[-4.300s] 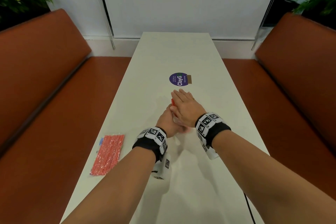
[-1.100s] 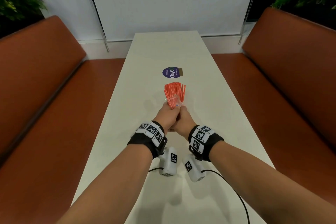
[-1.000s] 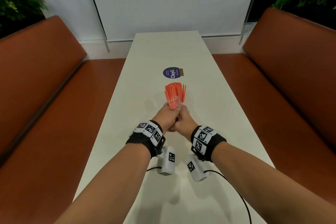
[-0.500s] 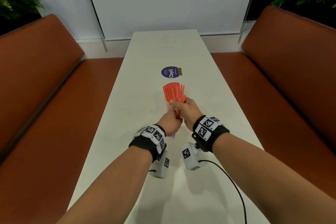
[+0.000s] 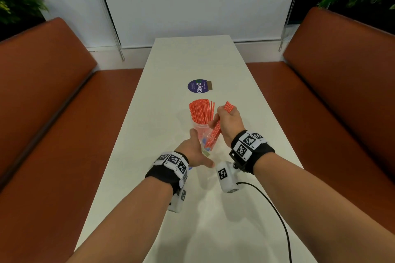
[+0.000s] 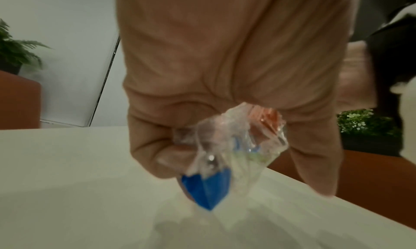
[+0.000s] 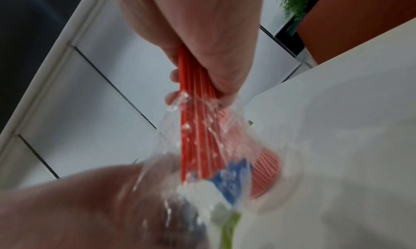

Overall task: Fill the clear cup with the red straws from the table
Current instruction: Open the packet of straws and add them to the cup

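Head view, left to right. Left bench (image 5: 49,96) flanked the white tabletop (image 5: 192,55).

Left hand (image 5: 195,151) lay low over the tabletop, near side of the clear cup (image 5: 199,132). Left wrist view: its fingers (image 6: 155,156) were curled, pinching the crumpled clear plastic wrapper (image 6: 236,146), which carried a blue printed patch.

Clear cup stood upright mid-tabletop, just nearer than the round purple sticker (image 5: 198,86). It held a dense upright bunch of red straws (image 5: 201,111), tops well above the rim.

Right hand (image 5: 227,119) was just right of the cup, above the tabletop. Its fingers (image 7: 202,57) were closed round a smaller straw bundle (image 5: 220,121), tilted, lower ends inside the wrapper's mouth, upper ends projecting past the hand. Cup touching the wrapper or not: cannot tell.

Right bench (image 5: 342,92) beyond the tabletop's right edge.
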Tool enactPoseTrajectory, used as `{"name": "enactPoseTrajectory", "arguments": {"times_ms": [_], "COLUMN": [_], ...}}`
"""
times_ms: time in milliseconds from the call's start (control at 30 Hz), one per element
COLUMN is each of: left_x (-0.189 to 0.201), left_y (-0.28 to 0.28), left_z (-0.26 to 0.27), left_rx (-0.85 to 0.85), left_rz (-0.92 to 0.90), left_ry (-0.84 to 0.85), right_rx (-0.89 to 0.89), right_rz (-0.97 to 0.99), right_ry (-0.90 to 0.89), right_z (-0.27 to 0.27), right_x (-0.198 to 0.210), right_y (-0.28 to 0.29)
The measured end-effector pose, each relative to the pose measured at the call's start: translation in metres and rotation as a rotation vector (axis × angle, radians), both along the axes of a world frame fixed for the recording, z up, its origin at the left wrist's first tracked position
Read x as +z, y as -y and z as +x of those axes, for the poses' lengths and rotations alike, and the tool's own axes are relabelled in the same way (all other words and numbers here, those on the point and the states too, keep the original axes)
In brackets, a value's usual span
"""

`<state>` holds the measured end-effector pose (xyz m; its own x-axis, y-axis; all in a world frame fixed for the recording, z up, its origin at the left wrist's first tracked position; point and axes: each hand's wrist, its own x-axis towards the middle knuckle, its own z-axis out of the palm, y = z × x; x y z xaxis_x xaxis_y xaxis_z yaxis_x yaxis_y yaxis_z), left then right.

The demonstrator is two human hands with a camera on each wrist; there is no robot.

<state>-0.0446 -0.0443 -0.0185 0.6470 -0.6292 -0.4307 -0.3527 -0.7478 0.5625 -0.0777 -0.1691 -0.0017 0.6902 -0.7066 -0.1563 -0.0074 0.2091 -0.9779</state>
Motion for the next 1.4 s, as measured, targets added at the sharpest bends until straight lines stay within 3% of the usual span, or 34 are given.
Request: {"name": "enactPoseTrajectory", "arguments": {"times_ms": [167, 367, 667, 833, 933, 1100, 1400], "left_x": [0.003, -0.002, -0.005, 0.011, 0.014, 0.012, 0.001], "left_y": [0.002, 0.006, 0.008, 0.016, 0.024, 0.044, 0.065], "left_z": [0.003, 0.004, 0.012, 0.030, 0.044, 0.057, 0.065], "left_rx": [-0.075, -0.116, -0.069, 0.172, 0.276, 0.325, 0.403], "left_rz": [0.188, 0.251, 0.287, 0.071, -0.092, -0.264, -0.415], "left_ry": [0.124, 0.288, 0.207, 0.278, 0.187, 0.010, -0.028], "right_rx": [-0.102, -0.153, -0.126, -0.125, -0.117, -0.120, -0.080], "right_rz": [-0.072, -0.135, -0.143, -0.137, -0.136, -0.179, -0.380], "right_ry": [0.064, 0.116, 0.125, 0.169, 0.193, 0.221, 0.146], "right_z": [0.000, 0.000, 0.009, 0.019, 0.029, 0.047, 0.069], "right_x": [0.012, 0.025, 0.023, 0.031, 0.037, 0.042, 0.012], "right_y": [0.015, 0.032, 0.034, 0.037, 0.038, 0.039, 0.042]}}
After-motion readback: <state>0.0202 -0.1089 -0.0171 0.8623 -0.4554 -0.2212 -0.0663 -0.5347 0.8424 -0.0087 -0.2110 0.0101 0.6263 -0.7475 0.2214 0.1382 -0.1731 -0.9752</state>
